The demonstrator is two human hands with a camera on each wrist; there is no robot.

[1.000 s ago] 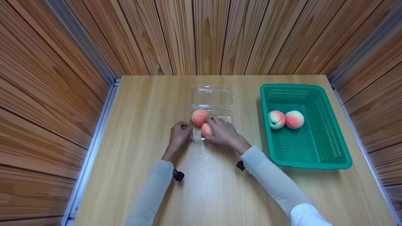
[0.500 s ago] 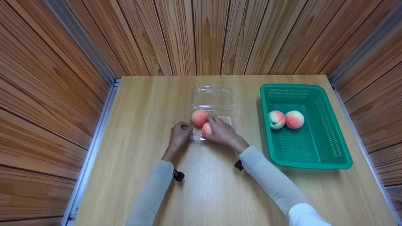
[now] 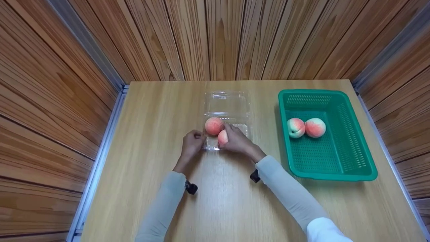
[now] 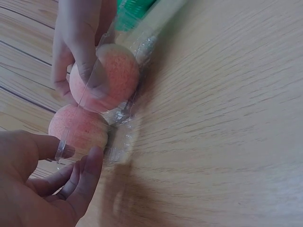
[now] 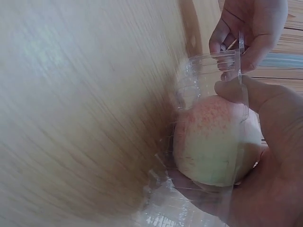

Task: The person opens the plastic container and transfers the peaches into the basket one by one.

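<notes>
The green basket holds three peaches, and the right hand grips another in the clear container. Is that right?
Not quite: the green basket holds two peaches, not three, as the head view shows. The right hand does grip another peach in the clear container.

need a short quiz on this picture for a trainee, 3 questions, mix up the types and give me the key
1. True or false: the clear plastic clamshell has its lid open.
2. How many peaches lie in the green basket?
3. What does the right hand grip?
A) the rim of the basket
B) a peach within the clamshell
C) the lid

Key:
1. True; the lid lies back on the side away from the person.
2. Two, side by side.
3. B
</notes>
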